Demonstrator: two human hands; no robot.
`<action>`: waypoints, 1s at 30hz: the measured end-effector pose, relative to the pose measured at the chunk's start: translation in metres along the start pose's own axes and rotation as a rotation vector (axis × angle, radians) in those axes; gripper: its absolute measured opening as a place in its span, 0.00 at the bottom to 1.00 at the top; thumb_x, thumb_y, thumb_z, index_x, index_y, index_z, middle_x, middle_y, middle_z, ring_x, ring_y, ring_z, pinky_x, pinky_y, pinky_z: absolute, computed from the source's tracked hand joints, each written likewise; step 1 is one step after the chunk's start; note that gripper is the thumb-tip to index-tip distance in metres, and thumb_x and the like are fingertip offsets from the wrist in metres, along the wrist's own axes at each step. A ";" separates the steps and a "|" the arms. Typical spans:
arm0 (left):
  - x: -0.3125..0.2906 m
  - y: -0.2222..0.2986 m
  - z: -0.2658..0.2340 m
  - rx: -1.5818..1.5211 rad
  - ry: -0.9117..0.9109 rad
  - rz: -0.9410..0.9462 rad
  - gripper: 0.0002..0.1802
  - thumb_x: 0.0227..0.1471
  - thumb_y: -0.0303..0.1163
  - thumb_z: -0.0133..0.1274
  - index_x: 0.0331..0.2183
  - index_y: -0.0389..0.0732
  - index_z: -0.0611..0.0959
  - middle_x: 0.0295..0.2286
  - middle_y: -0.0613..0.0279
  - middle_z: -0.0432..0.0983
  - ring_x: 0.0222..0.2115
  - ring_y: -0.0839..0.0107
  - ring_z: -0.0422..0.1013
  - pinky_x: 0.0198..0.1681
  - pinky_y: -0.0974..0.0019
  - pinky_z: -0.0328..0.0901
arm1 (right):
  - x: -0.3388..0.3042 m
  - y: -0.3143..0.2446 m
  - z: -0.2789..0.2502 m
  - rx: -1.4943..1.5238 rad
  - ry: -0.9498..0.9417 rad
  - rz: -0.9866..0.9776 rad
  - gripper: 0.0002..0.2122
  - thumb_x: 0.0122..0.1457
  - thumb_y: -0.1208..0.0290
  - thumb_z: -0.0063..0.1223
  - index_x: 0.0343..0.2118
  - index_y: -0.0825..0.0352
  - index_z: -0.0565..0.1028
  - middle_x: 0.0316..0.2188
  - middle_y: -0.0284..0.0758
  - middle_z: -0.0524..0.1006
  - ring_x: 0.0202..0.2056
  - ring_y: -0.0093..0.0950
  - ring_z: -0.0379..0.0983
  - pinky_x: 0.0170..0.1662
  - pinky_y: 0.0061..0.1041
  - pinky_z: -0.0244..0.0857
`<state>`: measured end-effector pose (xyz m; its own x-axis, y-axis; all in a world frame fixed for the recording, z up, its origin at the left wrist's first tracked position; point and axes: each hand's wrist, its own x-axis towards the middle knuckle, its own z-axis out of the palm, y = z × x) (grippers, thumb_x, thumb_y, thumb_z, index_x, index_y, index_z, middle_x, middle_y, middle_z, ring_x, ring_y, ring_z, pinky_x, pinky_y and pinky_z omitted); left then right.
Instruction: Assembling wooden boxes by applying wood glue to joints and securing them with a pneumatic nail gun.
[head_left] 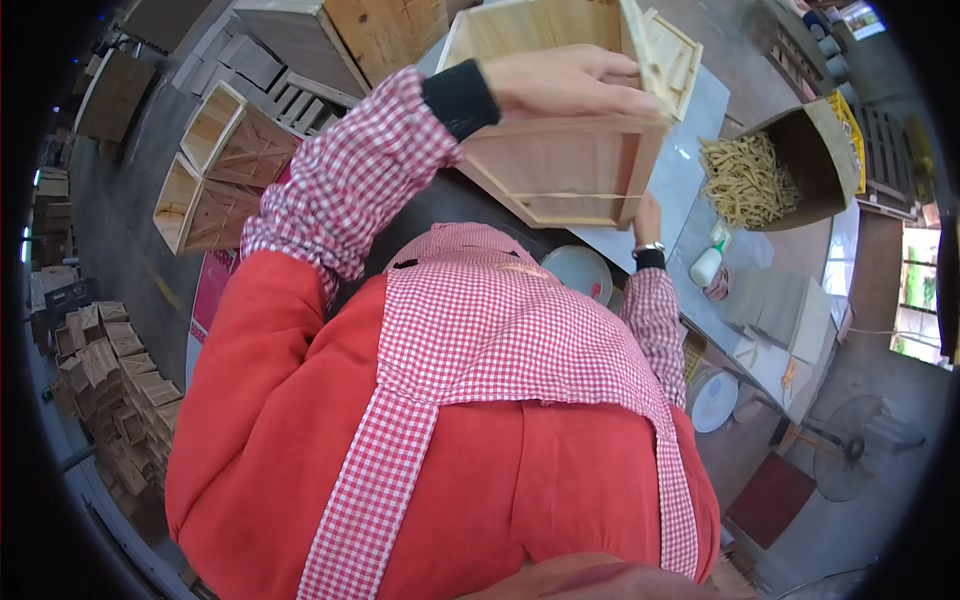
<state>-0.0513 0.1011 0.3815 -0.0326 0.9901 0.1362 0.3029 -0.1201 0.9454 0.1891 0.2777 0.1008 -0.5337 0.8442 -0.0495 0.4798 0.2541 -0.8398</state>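
A pale wooden box (545, 175), open at the top and with a framed side panel, stands tilted at the table's near edge. Over its top rim lies my left hand (575, 85), fingers stretched out toward the far right corner; its thumb is hidden. My right hand (649, 215) is at the box's lower right corner and grips it there, most of its fingers out of sight. Right behind the box lies a smaller framed wooden piece (675, 62) on the grey table (690, 165).
A carton (815, 165) spills pale twisted strips (748, 182) at the right. Nearer are a white bottle (708, 262), stacked boards (778, 305) and a round white lid (713, 398). Wooden crates (222, 170) stand at the left, a fan (855, 447) at the lower right.
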 end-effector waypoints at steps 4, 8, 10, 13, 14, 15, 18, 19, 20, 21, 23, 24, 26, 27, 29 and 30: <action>0.011 -0.001 -0.007 0.431 0.254 0.377 0.26 0.50 0.40 0.55 0.46 0.32 0.76 0.42 0.48 0.75 0.44 0.59 0.70 0.49 0.64 0.63 | -0.002 0.033 0.012 -0.149 0.101 -0.214 0.17 0.62 0.60 0.42 0.41 0.71 0.74 0.35 0.43 0.77 0.38 0.35 0.73 0.44 0.34 0.65; -0.001 -0.045 -0.034 0.541 0.436 0.311 0.30 0.46 0.37 0.57 0.49 0.32 0.73 0.45 0.42 0.72 0.49 0.52 0.68 0.54 0.59 0.60 | -0.038 0.033 -0.002 0.680 0.144 -0.020 0.13 0.61 0.65 0.43 0.39 0.69 0.74 0.38 0.39 0.77 0.36 0.34 0.72 0.43 0.34 0.65; 0.000 -0.073 -0.032 0.268 0.562 0.384 0.29 0.45 0.34 0.57 0.49 0.31 0.73 0.45 0.43 0.72 0.49 0.55 0.68 0.55 0.60 0.59 | -0.046 0.020 -0.004 1.287 0.251 0.187 0.12 0.62 0.66 0.42 0.38 0.69 0.74 0.37 0.38 0.77 0.35 0.33 0.72 0.41 0.33 0.66; 0.008 -0.109 -0.024 0.274 0.775 0.321 0.28 0.44 0.31 0.56 0.49 0.32 0.74 0.44 0.43 0.73 0.49 0.57 0.68 0.54 0.61 0.60 | -0.043 -0.010 -0.003 1.209 0.422 0.176 0.13 0.63 0.64 0.40 0.38 0.69 0.73 0.34 0.37 0.77 0.33 0.31 0.73 0.37 0.30 0.68; 0.011 -0.117 -0.025 0.280 0.887 0.286 0.27 0.44 0.30 0.56 0.48 0.32 0.74 0.43 0.43 0.74 0.49 0.58 0.69 0.54 0.61 0.60 | -0.043 -0.022 -0.003 1.131 0.484 0.154 0.14 0.63 0.64 0.40 0.38 0.70 0.73 0.34 0.37 0.77 0.32 0.31 0.74 0.36 0.29 0.69; 0.016 -0.122 -0.028 0.274 0.891 0.286 0.27 0.44 0.30 0.56 0.48 0.32 0.74 0.43 0.43 0.74 0.49 0.58 0.69 0.54 0.61 0.60 | -0.045 -0.035 -0.005 1.040 0.551 0.137 0.14 0.64 0.63 0.39 0.38 0.70 0.73 0.33 0.37 0.77 0.31 0.30 0.74 0.34 0.28 0.69; 0.037 -0.129 -0.043 0.289 0.732 0.127 0.28 0.43 0.29 0.55 0.49 0.32 0.74 0.40 0.42 0.75 0.46 0.55 0.70 0.52 0.61 0.61 | -0.069 -0.078 -0.020 0.720 0.751 0.127 0.15 0.65 0.62 0.37 0.38 0.71 0.72 0.30 0.36 0.77 0.28 0.29 0.75 0.31 0.26 0.71; 0.045 -0.131 -0.044 0.280 0.739 0.133 0.28 0.43 0.29 0.55 0.49 0.32 0.74 0.40 0.42 0.75 0.46 0.55 0.70 0.52 0.61 0.61 | -0.085 -0.094 -0.026 0.637 0.771 0.142 0.16 0.66 0.62 0.37 0.38 0.71 0.72 0.30 0.36 0.77 0.27 0.28 0.75 0.29 0.25 0.72; 0.056 -0.132 -0.044 0.260 0.767 0.097 0.26 0.42 0.29 0.55 0.47 0.32 0.75 0.39 0.43 0.76 0.45 0.54 0.71 0.51 0.61 0.62 | -0.106 -0.111 -0.030 0.551 0.681 0.185 0.17 0.66 0.61 0.35 0.37 0.71 0.71 0.29 0.37 0.76 0.27 0.29 0.75 0.27 0.24 0.71; 0.066 -0.133 -0.042 0.239 0.792 0.056 0.25 0.42 0.29 0.55 0.45 0.32 0.76 0.38 0.43 0.76 0.44 0.53 0.71 0.50 0.61 0.63 | -0.126 -0.129 -0.032 0.458 0.638 0.264 0.18 0.67 0.60 0.33 0.37 0.72 0.70 0.29 0.38 0.76 0.26 0.29 0.75 0.26 0.23 0.71; 0.083 -0.137 -0.036 0.210 0.809 0.002 0.23 0.42 0.29 0.54 0.44 0.32 0.77 0.37 0.43 0.76 0.44 0.52 0.71 0.49 0.61 0.63 | -0.158 -0.164 -0.017 0.535 0.410 0.165 0.20 0.67 0.58 0.32 0.41 0.73 0.69 0.32 0.41 0.76 0.30 0.31 0.76 0.31 0.23 0.71; 0.091 -0.138 -0.033 0.174 0.908 -0.019 0.21 0.41 0.29 0.54 0.41 0.32 0.78 0.36 0.43 0.77 0.42 0.51 0.71 0.48 0.61 0.64 | -0.159 -0.179 -0.006 0.541 0.361 0.015 0.21 0.67 0.57 0.32 0.42 0.75 0.69 0.35 0.43 0.76 0.34 0.32 0.76 0.36 0.25 0.71; 0.102 -0.140 -0.029 0.098 1.103 -0.056 0.17 0.41 0.29 0.55 0.36 0.32 0.80 0.35 0.44 0.77 0.40 0.50 0.72 0.46 0.59 0.65 | -0.144 -0.202 -0.002 0.531 0.342 -0.120 0.23 0.67 0.57 0.32 0.44 0.77 0.69 0.37 0.44 0.76 0.38 0.33 0.76 0.42 0.27 0.70; 0.105 -0.140 -0.027 0.088 1.096 -0.055 0.17 0.41 0.29 0.55 0.36 0.32 0.80 0.35 0.44 0.77 0.40 0.50 0.72 0.46 0.59 0.65 | -0.129 -0.209 -0.005 0.587 0.330 -0.081 0.22 0.67 0.58 0.33 0.47 0.76 0.67 0.41 0.44 0.74 0.42 0.33 0.75 0.47 0.27 0.67; 0.104 -0.141 -0.028 0.059 1.224 -0.095 0.15 0.42 0.29 0.53 0.36 0.33 0.80 0.34 0.48 0.77 0.39 0.53 0.73 0.45 0.61 0.65 | -0.100 -0.214 -0.010 0.577 0.287 -0.144 0.21 0.66 0.59 0.36 0.53 0.72 0.65 0.46 0.41 0.73 0.46 0.30 0.72 0.51 0.26 0.64; 0.101 -0.141 -0.030 0.042 1.287 -0.116 0.14 0.43 0.29 0.53 0.35 0.34 0.80 0.34 0.50 0.78 0.38 0.55 0.73 0.44 0.61 0.65 | -0.084 -0.214 -0.016 0.504 0.249 -0.289 0.20 0.65 0.60 0.38 0.54 0.70 0.65 0.46 0.38 0.73 0.46 0.28 0.71 0.50 0.25 0.64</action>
<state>-0.1257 0.2163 0.2707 -0.9419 0.2106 0.2616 0.2648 -0.0131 0.9642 0.1424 0.1601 0.2935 -0.3858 0.8747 0.2934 -0.0785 0.2858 -0.9551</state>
